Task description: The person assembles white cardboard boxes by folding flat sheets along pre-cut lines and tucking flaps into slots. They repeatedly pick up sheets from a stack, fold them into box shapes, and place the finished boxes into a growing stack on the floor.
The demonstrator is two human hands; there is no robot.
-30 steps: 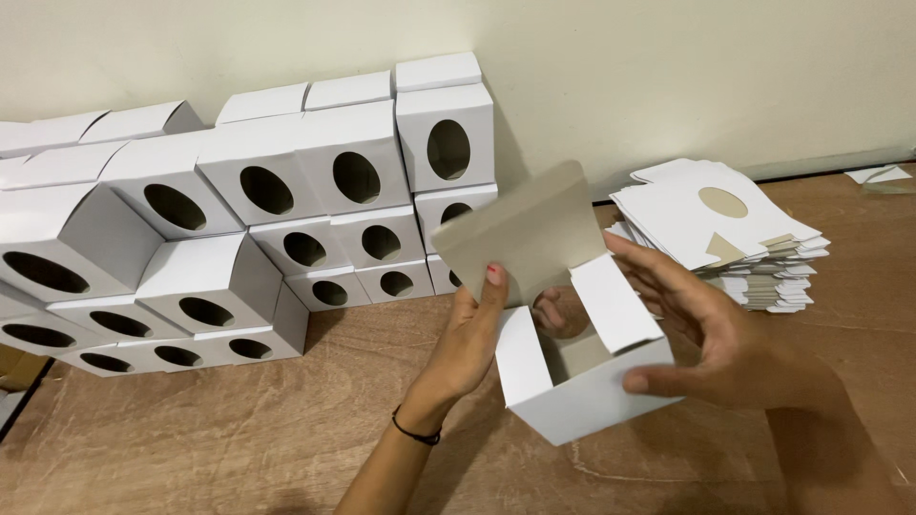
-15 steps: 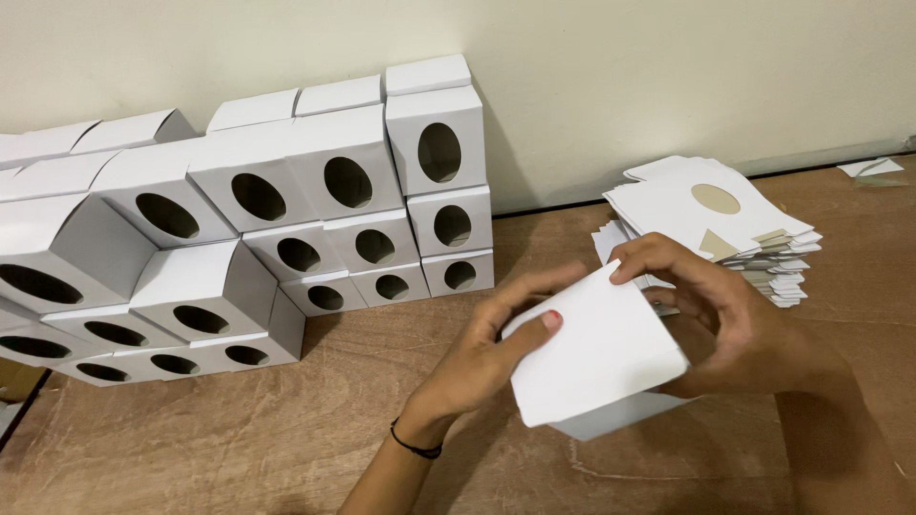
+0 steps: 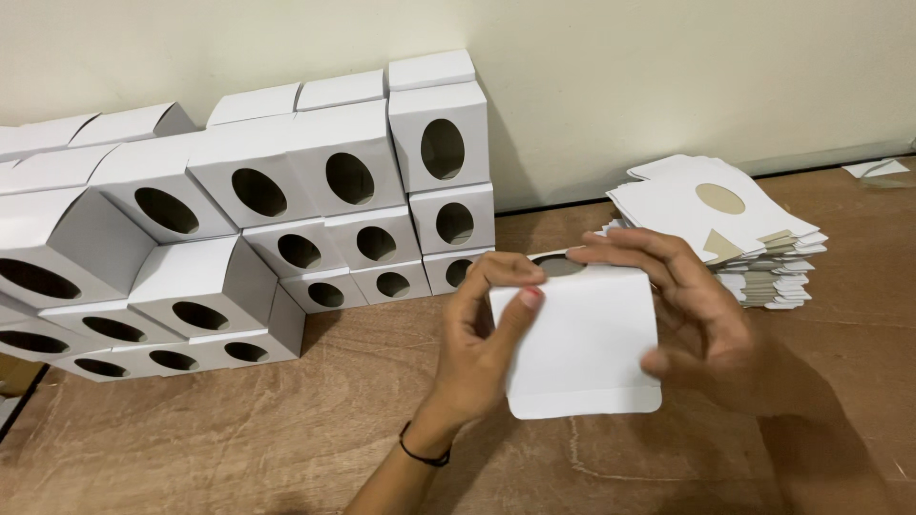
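Both hands hold a small white cardboard box (image 3: 584, 345) over the brown wooden surface, its plain face turned up toward me. My left hand (image 3: 485, 334) grips its left edge, thumb on the face and fingers curled over the top corner. My right hand (image 3: 689, 315) clasps the right side, fingers reaching across the top edge by an oval cutout. The box looks closed. A thin black band circles my left wrist.
A wall of stacked white boxes with oval holes (image 3: 239, 238) stands at the left against the cream wall. A pile of flat unfolded box blanks (image 3: 725, 229) lies at the right. A scrap of card (image 3: 873, 169) lies at the far right.
The box's grey-lined lid, open a second ago, has been folded down. The closed box has been turned so its plain white face points up, held a little lower and more centred.
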